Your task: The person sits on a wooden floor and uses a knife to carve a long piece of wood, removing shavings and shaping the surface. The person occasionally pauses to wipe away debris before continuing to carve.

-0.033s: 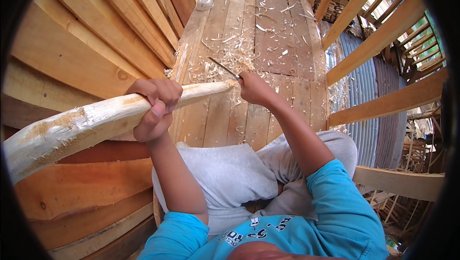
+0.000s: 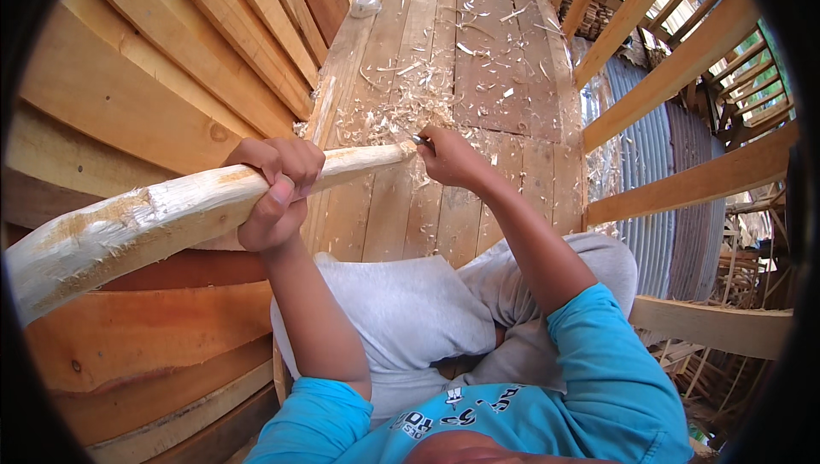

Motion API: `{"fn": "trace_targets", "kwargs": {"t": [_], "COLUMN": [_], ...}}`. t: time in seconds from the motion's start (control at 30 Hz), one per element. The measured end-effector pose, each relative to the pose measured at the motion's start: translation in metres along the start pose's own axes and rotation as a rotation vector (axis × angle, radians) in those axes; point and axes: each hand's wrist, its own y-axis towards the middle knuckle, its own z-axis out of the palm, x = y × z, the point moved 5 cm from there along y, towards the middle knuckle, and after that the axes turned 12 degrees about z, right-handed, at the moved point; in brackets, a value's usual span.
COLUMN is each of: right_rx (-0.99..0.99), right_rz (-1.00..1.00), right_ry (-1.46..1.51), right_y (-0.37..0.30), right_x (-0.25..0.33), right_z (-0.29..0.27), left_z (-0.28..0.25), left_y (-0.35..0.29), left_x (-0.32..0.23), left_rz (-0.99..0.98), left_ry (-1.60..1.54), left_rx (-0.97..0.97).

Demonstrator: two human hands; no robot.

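A long, pale, peeled wooden pole (image 2: 205, 194) slants in from the left edge, thick there and tapering to a whittled tip. My left hand (image 2: 278, 186) is wrapped round it part way along. By the tip, my right hand (image 2: 448, 156) is closed on the handle of a knife (image 2: 416, 138). Only a short stretch of metal shows beside the fingers; the rest of the blade is hard to make out against the shavings. The knife is close to the pole's tip, but I cannot tell whether it touches.
Curled wood shavings (image 2: 427, 109) lie scattered over the plank floor (image 2: 406, 220). A plank wall (image 2: 111, 131) rises at the left. Wooden railing slats (image 2: 692, 178) run along the right, with corrugated metal sheets (image 2: 645, 182) beyond. A small clear plastic item (image 2: 365, 7) sits far off by the wall.
The knife's blade, which stuck out plainly up and to the left, has turned and now barely shows. My right hand has shifted slightly left; the left hand and pole hold still.
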Motion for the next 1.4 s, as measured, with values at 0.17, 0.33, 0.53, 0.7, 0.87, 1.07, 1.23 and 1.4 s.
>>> {"fn": "trace_targets", "kwargs": {"t": [0.17, 0.33, 0.53, 0.7, 0.87, 1.07, 1.23, 1.4], "right_rx": [0.452, 0.278, 0.436, 0.511, 0.494, 0.426, 0.19, 0.256], "right_rz": [0.509, 0.319, 0.713, 0.552, 0.736, 0.547, 0.305, 0.245], "right_ry": [0.341, 0.217, 0.197, 0.409, 0.442, 0.287, -0.105, 0.202], "right_y": [-0.021, -0.013, -0.018, -0.029, -0.021, -0.018, 0.005, -0.006], "right_x": [0.011, 0.011, -0.03, 0.048, -0.041, -0.005, -0.038, 0.021], "right_z": [0.038, 0.049, 0.041, 0.019, 0.043, 0.032, 0.06, 0.016], "left_z": [-0.008, -0.003, 0.004, 0.007, 0.018, 0.009, -0.004, -0.009], "left_y": [-0.007, -0.01, -0.002, 0.0, 0.011, 0.003, -0.004, -0.001], "left_x": [0.007, 0.021, 0.032, 0.033, 0.042, 0.035, 0.037, 0.027], "left_rz": [-0.027, -0.07, -0.093, -0.121, -0.132, -0.12, -0.098, 0.052], "left_ry": [0.079, -0.005, -0.152, -0.176, -0.276, -0.184, -0.127, 0.138], "left_rx": [-0.035, 0.053, 0.206, 0.271, 0.356, 0.26, 0.126, -0.149]}}
